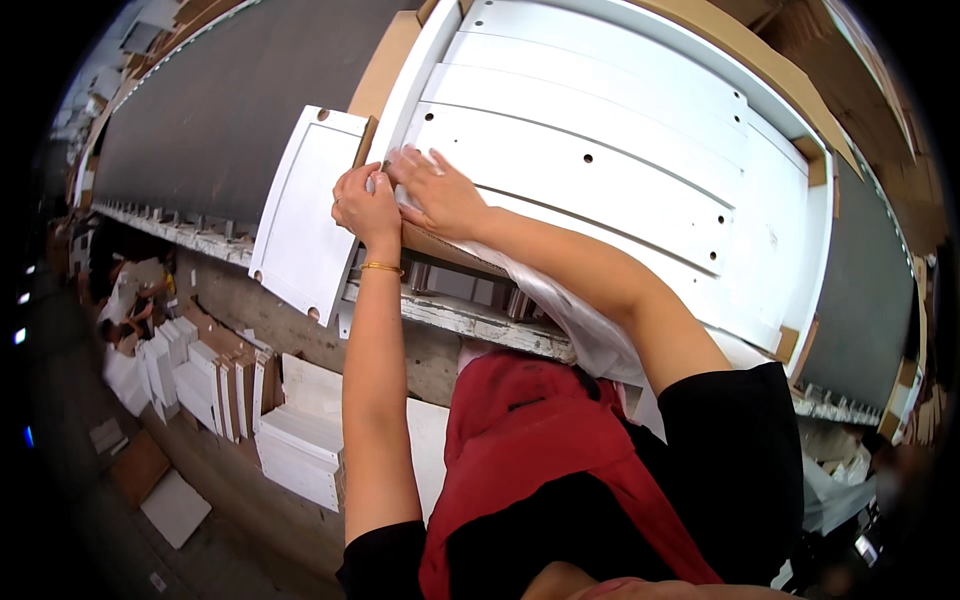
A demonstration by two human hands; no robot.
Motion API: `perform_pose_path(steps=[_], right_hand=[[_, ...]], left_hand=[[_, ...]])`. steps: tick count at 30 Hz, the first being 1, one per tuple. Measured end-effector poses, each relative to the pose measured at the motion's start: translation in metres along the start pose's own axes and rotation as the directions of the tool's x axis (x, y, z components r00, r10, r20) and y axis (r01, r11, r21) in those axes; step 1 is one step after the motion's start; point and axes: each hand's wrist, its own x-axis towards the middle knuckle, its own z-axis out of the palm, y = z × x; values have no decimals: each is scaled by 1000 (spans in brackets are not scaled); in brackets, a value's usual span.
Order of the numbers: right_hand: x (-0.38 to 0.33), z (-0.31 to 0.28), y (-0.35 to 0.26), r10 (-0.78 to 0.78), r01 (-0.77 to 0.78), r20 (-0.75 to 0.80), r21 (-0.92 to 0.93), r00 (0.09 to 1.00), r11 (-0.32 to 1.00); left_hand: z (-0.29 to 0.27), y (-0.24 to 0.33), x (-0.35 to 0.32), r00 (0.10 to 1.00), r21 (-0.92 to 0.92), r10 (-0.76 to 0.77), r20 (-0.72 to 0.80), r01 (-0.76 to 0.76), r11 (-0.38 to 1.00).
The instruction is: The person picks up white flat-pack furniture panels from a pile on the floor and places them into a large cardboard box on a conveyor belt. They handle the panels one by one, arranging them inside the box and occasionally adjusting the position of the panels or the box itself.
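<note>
My left hand [368,208] is closed at the near left corner of a carton, its fingertips pinched together; what they hold, if anything, is hidden. Beside it my right hand [440,195] has its fingers spread, slightly blurred, over that same corner. Under my right forearm a thin white wrapping sheet [580,300] hangs down over the carton's near side. Inside the carton lie white furniture boards [620,140] with drilled holes, bordered by white rails. A separate white panel [300,220] with notched corners stands tilted just left of my left hand.
A dark conveyor belt [230,120] runs behind and to the left, and more dark belt [870,290] shows at right. Its worn metal edge [480,325] lies before me. White boards [300,450] are stacked below at left. Another person [130,300] is at far left.
</note>
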Motion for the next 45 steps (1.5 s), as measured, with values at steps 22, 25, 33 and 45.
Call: perform_pose_path(steps=[22,25,33,45], right_hand=[[-256,-169,141,795,-876,-432,-417,427,244],[-138,-119,84,538,-493,-59,-495,841,715],[-246,-178,94,633,-504,67,-543,771,671],[-377,-211,117,492,-347,297,-428,818,835]], left_hand=[[24,86,43,382,264,185,905,-847,461],[69,99,19,308,-28,806,504,-928,373],[87,58,27,284,102,650,705,-947,304],[62,68,-25,-226,-478,473,852,-704,526]])
